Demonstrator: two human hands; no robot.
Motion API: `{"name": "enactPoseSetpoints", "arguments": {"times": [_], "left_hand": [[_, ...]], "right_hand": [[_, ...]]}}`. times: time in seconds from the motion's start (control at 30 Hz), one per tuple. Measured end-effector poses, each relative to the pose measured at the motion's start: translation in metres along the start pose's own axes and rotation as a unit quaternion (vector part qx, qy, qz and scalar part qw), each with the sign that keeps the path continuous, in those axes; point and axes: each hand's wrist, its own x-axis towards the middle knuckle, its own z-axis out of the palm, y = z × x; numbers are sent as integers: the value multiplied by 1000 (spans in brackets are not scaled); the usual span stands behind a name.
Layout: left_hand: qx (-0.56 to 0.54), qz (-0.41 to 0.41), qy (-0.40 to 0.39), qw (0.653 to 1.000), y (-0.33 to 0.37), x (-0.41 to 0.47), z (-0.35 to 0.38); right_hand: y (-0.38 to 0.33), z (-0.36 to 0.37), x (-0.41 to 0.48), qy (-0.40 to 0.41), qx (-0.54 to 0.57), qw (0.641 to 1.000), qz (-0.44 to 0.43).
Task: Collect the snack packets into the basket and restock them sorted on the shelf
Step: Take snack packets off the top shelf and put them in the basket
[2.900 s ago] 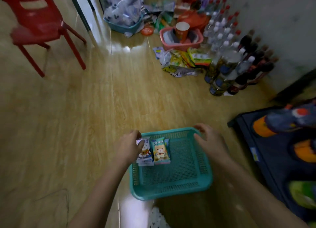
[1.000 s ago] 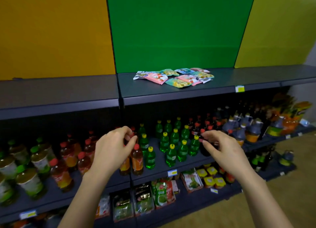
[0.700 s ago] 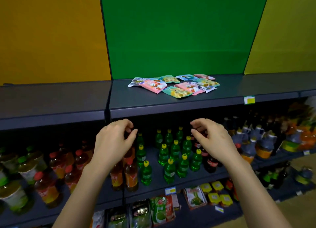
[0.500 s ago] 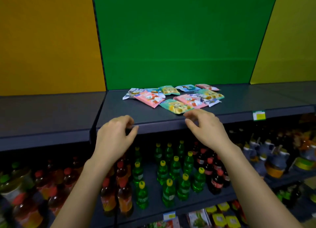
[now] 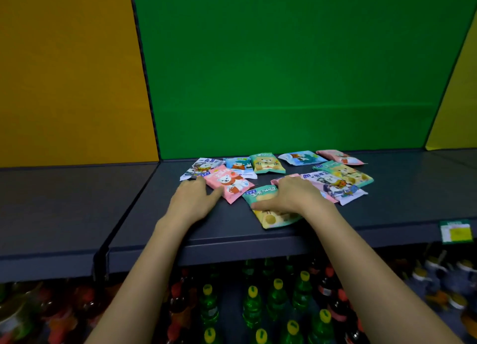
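Several small snack packets lie loose on the dark grey top shelf (image 5: 402, 196). My left hand (image 5: 192, 200) lies flat on the shelf, its fingertips at a white packet (image 5: 200, 167) and its thumb against a pink bear packet (image 5: 231, 183). My right hand (image 5: 290, 198) rests with spread fingers on a teal and yellow packet (image 5: 271, 218) near the front edge. Behind lie a blue packet (image 5: 238, 164), a teal bear packet (image 5: 265, 163), a light blue one (image 5: 300, 158) and a white-purple one (image 5: 334, 187). The basket is out of view.
A green back panel (image 5: 284, 72) closes the shelf behind the packets. The adjoining shelf section (image 5: 64, 201) lies to the left. A price tag (image 5: 456, 231) hangs on the front edge at right. Green bottles (image 5: 251, 307) and red-capped bottles fill the shelf below.
I turned from the basket on the floor to the shelf. Both hands rose from in front of the bottle shelf onto the top shelf and now rest on the packets.
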Motion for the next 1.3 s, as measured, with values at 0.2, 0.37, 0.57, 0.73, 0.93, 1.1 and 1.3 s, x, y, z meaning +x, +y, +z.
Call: {"name": "enactPoseSetpoints", "arguments": {"times": [0.2, 0.37, 0.57, 0.73, 0.93, 1.1, 1.3], "left_hand": [[-58, -106, -7, 993, 28, 22, 12], [-109, -170, 17, 979, 48, 39, 23], [-259, -147, 21, 954, 55, 41, 21], [-415, -128, 91, 896, 37, 6, 2], [-404, -177, 228, 868, -14, -103, -40], [-342, -283, 334, 831, -63, -234, -59], [-306, -404, 465, 726, -92, -398, -66]], "right_hand": [[4, -8, 3, -16, 110, 992, -68], [42, -27, 6, 68, 238, 966, -69], [84, -18, 22, 91, 376, 921, -38], [82, -10, 25, 55, 499, 863, -66], [22, 2, 4, -21, 537, 821, -192], [-66, 36, -41, -144, 532, 778, -301], [-174, 105, -145, -323, 483, 708, -402]]}}
